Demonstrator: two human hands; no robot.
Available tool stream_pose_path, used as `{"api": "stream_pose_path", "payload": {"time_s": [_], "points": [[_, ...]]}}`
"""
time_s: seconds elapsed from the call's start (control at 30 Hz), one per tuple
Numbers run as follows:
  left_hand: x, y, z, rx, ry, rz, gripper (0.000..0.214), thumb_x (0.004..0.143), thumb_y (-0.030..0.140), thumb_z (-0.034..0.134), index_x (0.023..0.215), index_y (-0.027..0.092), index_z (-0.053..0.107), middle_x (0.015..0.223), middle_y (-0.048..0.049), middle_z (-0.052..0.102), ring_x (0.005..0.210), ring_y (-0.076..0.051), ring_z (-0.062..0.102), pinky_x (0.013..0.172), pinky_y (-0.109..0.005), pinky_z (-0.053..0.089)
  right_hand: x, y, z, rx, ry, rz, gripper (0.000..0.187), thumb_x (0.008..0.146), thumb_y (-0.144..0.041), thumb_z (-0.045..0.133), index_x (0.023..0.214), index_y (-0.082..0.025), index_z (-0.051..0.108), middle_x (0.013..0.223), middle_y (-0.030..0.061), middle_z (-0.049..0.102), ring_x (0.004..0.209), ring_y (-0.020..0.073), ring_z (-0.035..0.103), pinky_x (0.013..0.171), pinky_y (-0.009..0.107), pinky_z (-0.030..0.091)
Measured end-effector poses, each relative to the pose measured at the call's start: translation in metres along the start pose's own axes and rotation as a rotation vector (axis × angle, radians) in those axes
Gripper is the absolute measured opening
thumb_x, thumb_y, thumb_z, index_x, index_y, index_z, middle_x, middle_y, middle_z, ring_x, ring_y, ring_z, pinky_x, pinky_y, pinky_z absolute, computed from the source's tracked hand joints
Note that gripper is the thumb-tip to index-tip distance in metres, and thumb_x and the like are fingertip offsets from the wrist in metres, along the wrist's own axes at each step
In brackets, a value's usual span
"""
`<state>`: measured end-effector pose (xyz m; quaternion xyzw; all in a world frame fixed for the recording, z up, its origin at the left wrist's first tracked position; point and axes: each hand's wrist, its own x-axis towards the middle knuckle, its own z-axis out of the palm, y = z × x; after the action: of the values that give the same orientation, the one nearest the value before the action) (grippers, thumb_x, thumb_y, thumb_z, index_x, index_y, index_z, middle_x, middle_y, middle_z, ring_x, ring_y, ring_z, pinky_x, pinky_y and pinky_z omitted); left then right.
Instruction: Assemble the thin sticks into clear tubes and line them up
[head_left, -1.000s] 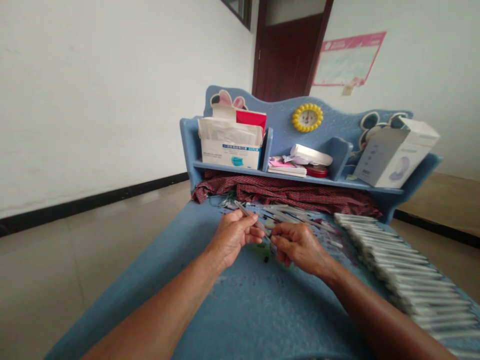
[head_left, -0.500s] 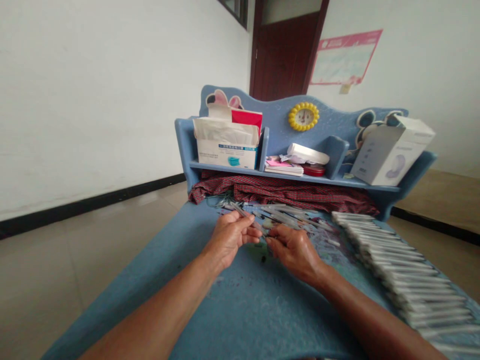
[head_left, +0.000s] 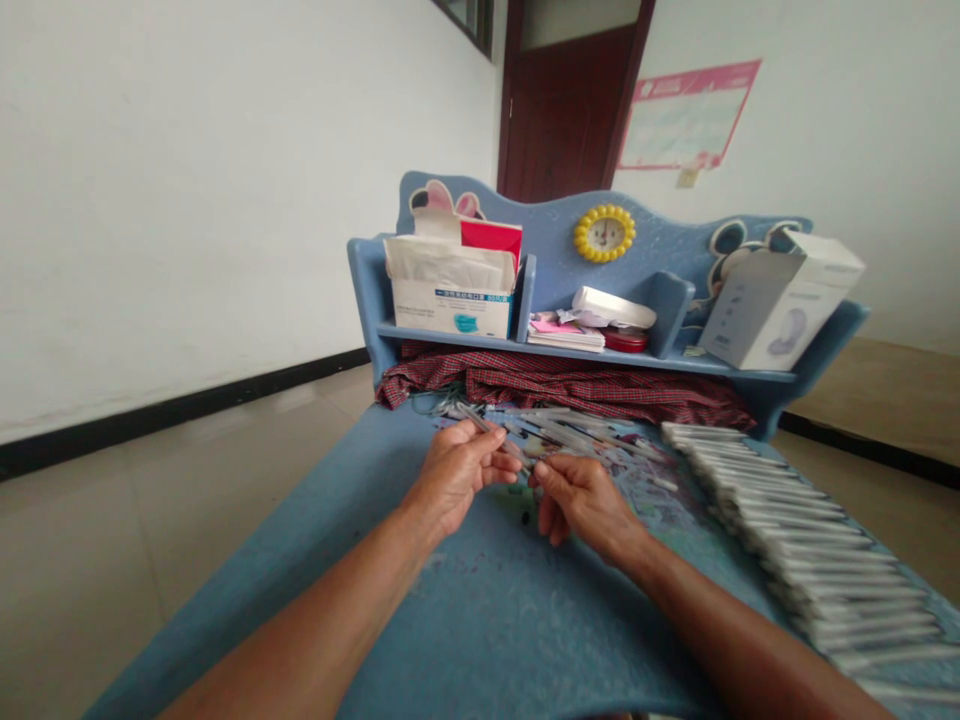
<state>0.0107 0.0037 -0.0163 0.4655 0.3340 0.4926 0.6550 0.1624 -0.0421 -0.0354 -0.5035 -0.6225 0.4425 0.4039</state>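
My left hand [head_left: 457, 475] is closed around a thin grey pen tube [head_left: 480, 420] that sticks out past its fingers toward the shelf. My right hand [head_left: 581, 498] is pinched shut at the near end of that tube, fingertips meeting the left hand's; what it pinches is too small to name. Both hands hover over the blue desk [head_left: 480, 610]. Just beyond them lies a loose heap of grey pen tubes [head_left: 570, 430].
A long row of finished grey pens [head_left: 795, 530] runs along the desk's right side. A red checked cloth [head_left: 570, 385] lies under the blue shelf [head_left: 585, 352], which carries a mask box [head_left: 450, 290], papers, a yellow clock [head_left: 604, 233] and a white carton [head_left: 776, 300].
The view has shifted slightly. My right hand has drawn a little nearer the left, and both still work the same tube.
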Motion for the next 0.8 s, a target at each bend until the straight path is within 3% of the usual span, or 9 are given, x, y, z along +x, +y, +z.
{"api": "stream_pose_path", "payload": {"time_s": [0.17, 0.3, 0.43, 0.57, 0.7, 0.8], "points": [[-0.0006, 0.0004, 0.0013, 0.009, 0.004, 0.002, 0.010, 0.074, 0.016, 0.057, 0.078, 0.013, 0.048, 0.063, -0.0042, 0.062, 0.050, -0.013, 0.060, 0.047, -0.023, 0.050, 0.0000, 0.0006, 0.0003, 0.034, 0.030, 0.004, 0.037, 0.075, -0.052, 0.051, 0.081, -0.016, 0.049, 0.043, -0.0042, 0.053, 0.030, 0.0081, 0.045, 0.031, 0.017, 0.035], [-0.0013, 0.0012, 0.0028, 0.014, 0.006, 0.000, 0.009, 0.075, 0.015, 0.056, 0.077, 0.013, 0.047, 0.062, -0.0039, 0.062, 0.050, -0.013, 0.060, 0.046, -0.022, 0.050, 0.0005, 0.0027, 0.0010, 0.083, -0.013, 0.023, 0.042, 0.080, -0.055, 0.039, 0.077, -0.015, 0.050, 0.042, -0.0023, 0.054, 0.029, 0.0092, 0.046, 0.030, 0.017, 0.034], [-0.0014, 0.0011, 0.0026, 0.011, 0.005, 0.006, 0.009, 0.074, 0.014, 0.056, 0.077, 0.013, 0.047, 0.062, -0.0039, 0.062, 0.049, -0.012, 0.060, 0.046, -0.022, 0.049, 0.0006, 0.0020, 0.0016, 0.091, 0.010, 0.033, 0.039, 0.074, -0.054, 0.050, 0.079, -0.015, 0.049, 0.042, -0.0038, 0.054, 0.028, 0.0089, 0.046, 0.030, 0.017, 0.033], [-0.0015, 0.0006, 0.0023, 0.014, 0.010, 0.009, 0.010, 0.074, 0.015, 0.056, 0.077, 0.013, 0.047, 0.062, -0.0038, 0.062, 0.050, -0.012, 0.060, 0.046, -0.022, 0.050, 0.0006, 0.0010, 0.0019, 0.141, -0.014, 0.070, 0.045, 0.077, -0.059, 0.041, 0.078, -0.015, 0.050, 0.041, -0.0026, 0.055, 0.028, 0.0098, 0.047, 0.029, 0.017, 0.033], [-0.0021, 0.0013, 0.0031, 0.016, 0.005, 0.004, 0.010, 0.074, 0.015, 0.056, 0.077, 0.013, 0.047, 0.062, -0.0038, 0.061, 0.049, -0.013, 0.060, 0.045, -0.022, 0.049, 0.0008, 0.0009, 0.0011, 0.161, 0.003, 0.068, 0.041, 0.072, -0.056, 0.051, 0.077, -0.016, 0.048, 0.041, -0.0036, 0.055, 0.027, 0.0088, 0.046, 0.029, 0.016, 0.033], [-0.0023, 0.0017, 0.0038, 0.021, 0.001, 0.010, 0.009, 0.074, 0.015, 0.056, 0.077, 0.014, 0.047, 0.062, -0.0035, 0.061, 0.049, -0.012, 0.060, 0.046, -0.023, 0.050, 0.0006, 0.0006, 0.0001, 0.210, -0.037, 0.108, 0.043, 0.077, -0.058, 0.042, 0.076, -0.016, 0.048, 0.042, -0.0017, 0.056, 0.028, 0.0097, 0.047, 0.030, 0.017, 0.035]]}}
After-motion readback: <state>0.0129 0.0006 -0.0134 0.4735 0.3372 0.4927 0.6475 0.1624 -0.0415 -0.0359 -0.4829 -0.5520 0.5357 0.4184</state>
